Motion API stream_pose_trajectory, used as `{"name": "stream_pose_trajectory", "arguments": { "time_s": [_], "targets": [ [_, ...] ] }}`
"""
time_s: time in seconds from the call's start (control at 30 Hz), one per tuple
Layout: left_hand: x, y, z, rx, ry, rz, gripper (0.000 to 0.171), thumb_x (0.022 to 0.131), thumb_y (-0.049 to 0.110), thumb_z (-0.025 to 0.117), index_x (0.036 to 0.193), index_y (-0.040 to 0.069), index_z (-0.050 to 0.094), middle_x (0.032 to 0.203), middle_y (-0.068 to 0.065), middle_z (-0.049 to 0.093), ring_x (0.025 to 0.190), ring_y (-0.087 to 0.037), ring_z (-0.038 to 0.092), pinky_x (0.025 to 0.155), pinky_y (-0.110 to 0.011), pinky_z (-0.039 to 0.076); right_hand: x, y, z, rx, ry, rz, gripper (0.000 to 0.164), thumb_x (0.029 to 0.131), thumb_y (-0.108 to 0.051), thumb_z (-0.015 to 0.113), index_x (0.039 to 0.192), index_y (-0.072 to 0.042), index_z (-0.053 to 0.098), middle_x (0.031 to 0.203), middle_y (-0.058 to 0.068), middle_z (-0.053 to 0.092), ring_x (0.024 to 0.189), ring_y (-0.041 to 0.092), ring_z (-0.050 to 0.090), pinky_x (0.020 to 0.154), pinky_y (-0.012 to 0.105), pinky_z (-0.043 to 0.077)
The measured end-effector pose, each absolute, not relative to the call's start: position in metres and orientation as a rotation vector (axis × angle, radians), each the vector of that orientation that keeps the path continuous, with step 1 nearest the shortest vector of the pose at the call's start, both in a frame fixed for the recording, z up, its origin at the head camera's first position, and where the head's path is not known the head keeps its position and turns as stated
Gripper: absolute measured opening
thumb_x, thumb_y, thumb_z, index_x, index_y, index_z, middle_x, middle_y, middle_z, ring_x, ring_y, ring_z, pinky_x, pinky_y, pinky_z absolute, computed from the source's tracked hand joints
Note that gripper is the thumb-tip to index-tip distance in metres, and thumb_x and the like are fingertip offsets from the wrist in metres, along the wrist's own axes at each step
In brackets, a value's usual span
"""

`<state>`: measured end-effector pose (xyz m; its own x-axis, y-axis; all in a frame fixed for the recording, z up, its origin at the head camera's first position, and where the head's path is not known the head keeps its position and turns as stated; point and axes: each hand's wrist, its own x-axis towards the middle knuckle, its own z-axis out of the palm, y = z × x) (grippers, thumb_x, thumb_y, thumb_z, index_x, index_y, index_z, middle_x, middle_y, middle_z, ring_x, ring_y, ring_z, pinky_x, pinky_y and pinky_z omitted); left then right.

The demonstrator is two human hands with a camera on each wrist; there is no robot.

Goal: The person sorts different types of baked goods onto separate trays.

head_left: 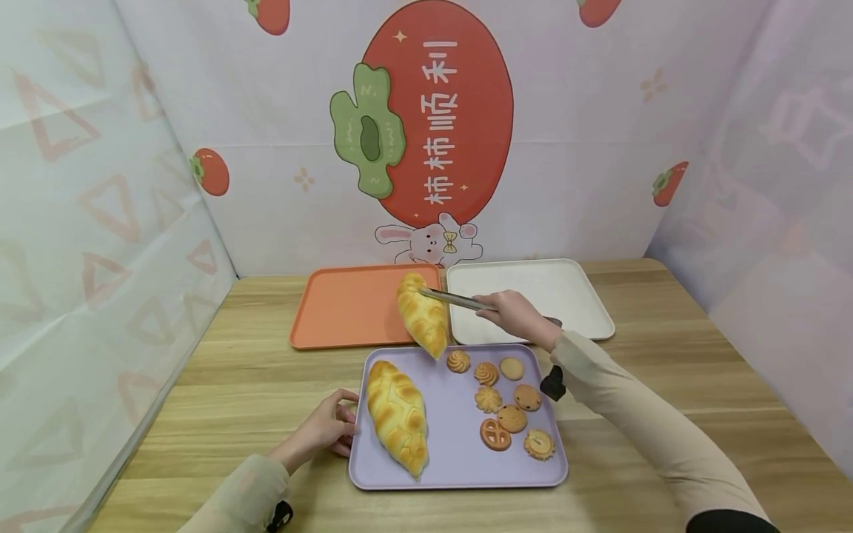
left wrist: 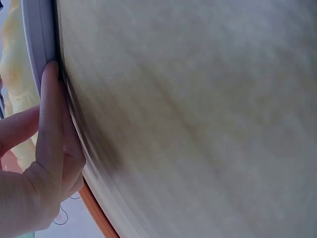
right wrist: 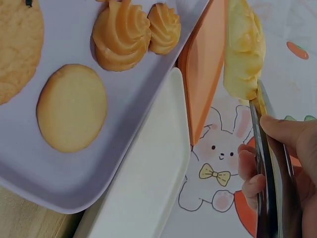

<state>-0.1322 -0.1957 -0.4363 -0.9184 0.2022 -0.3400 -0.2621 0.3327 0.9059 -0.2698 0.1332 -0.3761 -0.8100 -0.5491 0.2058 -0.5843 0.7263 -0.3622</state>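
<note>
In the head view my right hand (head_left: 514,314) grips metal tongs (head_left: 460,298). Their tips pinch the upper end of a golden bread loaf (head_left: 423,317), which hangs over the right part of the orange tray (head_left: 346,307); its lower tip reaches the purple tray's (head_left: 453,474) back edge. The right wrist view shows thumb and fingers round the tongs (right wrist: 265,163). My left hand (head_left: 326,426) holds the left rim of the purple tray, fingertips against the edge in the left wrist view. On that tray lie a second loaf (head_left: 397,418) and several cookies (head_left: 512,418).
A white tray (head_left: 580,303) stands at the back right, beside the orange one. Both lie behind the purple tray on the wooden table (head_left: 253,370). A printed cloth (head_left: 566,148) hangs along the back and sides.
</note>
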Motion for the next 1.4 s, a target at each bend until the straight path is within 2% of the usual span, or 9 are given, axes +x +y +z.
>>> {"name": "stream_pose_trajectory", "arguments": {
  "time_s": [0.57, 0.8, 1.13, 1.4],
  "targets": [
    [-0.130, -0.195, -0.436, -0.059, 2.206, 1.619, 0.046, 0.074, -0.015, 0.052, 0.115, -0.007, 0.034, 0.075, -0.009, 0.045, 0.052, -0.017, 0.052, 0.044, -0.036, 0.052, -0.302, 0.110, -0.384, 0.790, -2.929, 0.627, 0.032, 0.085, -0.015, 0.057, 0.112, 0.001, 0.059, 0.100, 0.016, 0.063, 0.085, 0.026, 0.060, 0.073, 0.038, 0.049],
    [-0.130, -0.196, -0.436, -0.050, 2.196, 1.620, 0.046, 0.075, -0.015, 0.052, 0.116, -0.007, 0.033, 0.075, -0.010, 0.046, 0.052, -0.018, 0.053, 0.044, -0.036, 0.052, -0.313, 0.102, -0.389, 0.742, -2.957, 0.615, 0.025, 0.085, -0.014, 0.057, 0.106, -0.002, 0.063, 0.091, 0.012, 0.065, 0.079, 0.024, 0.059, 0.071, 0.037, 0.048],
    [-0.130, -0.196, -0.436, -0.045, 2.190, 1.631, 0.047, 0.074, -0.015, 0.052, 0.116, -0.007, 0.033, 0.074, -0.008, 0.045, 0.052, -0.017, 0.051, 0.044, -0.036, 0.052, -0.318, 0.094, -0.393, 0.683, -3.003, 0.569, 0.027, 0.085, -0.014, 0.056, 0.109, -0.001, 0.062, 0.096, 0.015, 0.064, 0.084, 0.026, 0.059, 0.075, 0.039, 0.048],
    [-0.130, -0.197, -0.436, -0.044, 2.186, 1.626, 0.046, 0.074, -0.015, 0.051, 0.116, -0.007, 0.033, 0.074, -0.008, 0.045, 0.052, -0.017, 0.051, 0.045, -0.036, 0.052, -0.318, 0.090, -0.398, 0.705, -2.996, 0.533, 0.025, 0.085, -0.014, 0.057, 0.105, -0.002, 0.063, 0.092, 0.014, 0.065, 0.083, 0.027, 0.060, 0.073, 0.040, 0.049]
  ]
}}
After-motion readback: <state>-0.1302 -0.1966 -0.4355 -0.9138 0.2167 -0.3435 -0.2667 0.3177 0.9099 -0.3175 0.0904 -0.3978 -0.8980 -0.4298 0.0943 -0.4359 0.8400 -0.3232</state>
